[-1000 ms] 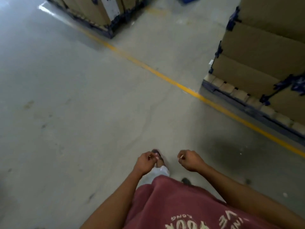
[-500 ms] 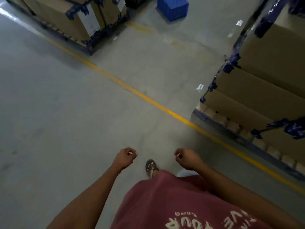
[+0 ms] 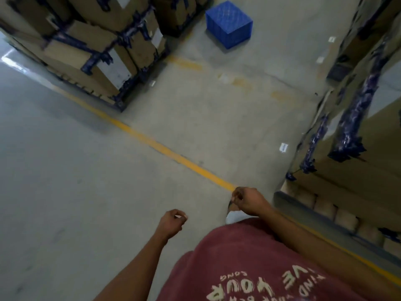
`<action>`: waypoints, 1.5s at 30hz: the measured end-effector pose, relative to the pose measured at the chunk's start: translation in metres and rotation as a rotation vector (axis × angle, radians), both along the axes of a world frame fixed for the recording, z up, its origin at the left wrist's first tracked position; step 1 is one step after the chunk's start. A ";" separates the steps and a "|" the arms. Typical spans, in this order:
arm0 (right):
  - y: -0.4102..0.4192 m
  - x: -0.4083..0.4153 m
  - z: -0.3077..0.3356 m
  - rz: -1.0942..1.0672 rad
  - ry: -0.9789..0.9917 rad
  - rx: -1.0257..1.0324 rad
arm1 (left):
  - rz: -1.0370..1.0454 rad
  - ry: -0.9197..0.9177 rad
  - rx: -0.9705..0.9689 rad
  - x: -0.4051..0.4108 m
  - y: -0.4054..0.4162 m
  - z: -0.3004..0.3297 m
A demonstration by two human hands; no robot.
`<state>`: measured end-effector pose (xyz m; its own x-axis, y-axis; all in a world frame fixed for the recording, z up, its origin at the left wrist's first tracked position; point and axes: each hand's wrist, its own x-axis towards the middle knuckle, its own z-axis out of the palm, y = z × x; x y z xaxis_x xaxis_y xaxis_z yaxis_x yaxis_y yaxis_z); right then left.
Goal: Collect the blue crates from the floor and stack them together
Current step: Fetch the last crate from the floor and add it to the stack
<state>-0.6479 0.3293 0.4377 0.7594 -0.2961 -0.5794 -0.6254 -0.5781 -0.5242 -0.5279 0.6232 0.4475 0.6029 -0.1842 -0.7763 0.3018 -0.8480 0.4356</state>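
— What takes up most of the room from where you stand?

— The grey concrete floor [image 3: 76, 192], with a yellow line [image 3: 152, 144] painted slantwise across it. Take that line as the mark. On its far side, to the left, sits a pallet stack of cardboard boxes [image 3: 91, 46] bound with dark blue wrap. To the right, another stack of boxes [image 3: 358, 137] rises on its pallet, just beside the line.

— And the crate?

— One blue crate [image 3: 229, 23] stands on the floor well beyond the yellow line, between the two stacks, nearer the left one. It stands alone, touching neither stack.

— The person?

— In a faded red shirt [image 3: 260, 268] with pale lettering, on the near side of the line. Both arms are bare and held forward.

— The hands?

— The right hand [image 3: 247, 200] hangs right at the line's near end, fingers loosely curled, with nothing in it. The left hand [image 3: 171, 222] is short of the line, also loosely curled and carrying nothing. Both are well apart from the crate.
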 end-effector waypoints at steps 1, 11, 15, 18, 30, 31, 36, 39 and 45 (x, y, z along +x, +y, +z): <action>-0.022 0.029 0.005 -0.002 0.002 0.014 | 0.044 -0.002 -0.019 0.024 -0.021 0.008; -0.192 0.306 0.038 0.011 -0.055 -0.069 | 0.214 -0.119 -0.224 0.318 -0.198 0.046; -0.224 0.404 0.021 -0.024 -0.026 -0.065 | 0.238 -0.048 -0.235 0.433 -0.245 0.025; -0.242 0.476 0.022 -0.047 0.026 -0.058 | 0.231 -0.037 -0.221 0.527 -0.267 0.019; -0.389 0.761 0.063 -0.185 -0.075 -0.046 | -0.012 0.015 -0.083 0.832 -0.407 0.014; -0.408 0.777 0.055 -0.206 -0.075 -0.040 | -0.025 0.021 -0.073 0.849 -0.428 0.009; -0.520 0.855 0.019 -0.289 -0.068 -0.002 | -0.055 0.038 -0.033 0.925 -0.555 0.000; -0.587 0.894 0.023 -0.303 -0.043 0.000 | -0.051 0.005 -0.037 0.962 -0.637 0.015; -0.717 0.982 0.028 -0.301 -0.018 -0.001 | -0.107 -0.102 -0.188 1.063 -0.796 0.044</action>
<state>0.3344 -0.3880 0.4657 0.6478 -0.5100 -0.5659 -0.7591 -0.3686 -0.5366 0.5356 -0.1731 0.4912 0.6459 -0.3869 -0.6581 0.1611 -0.7735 0.6129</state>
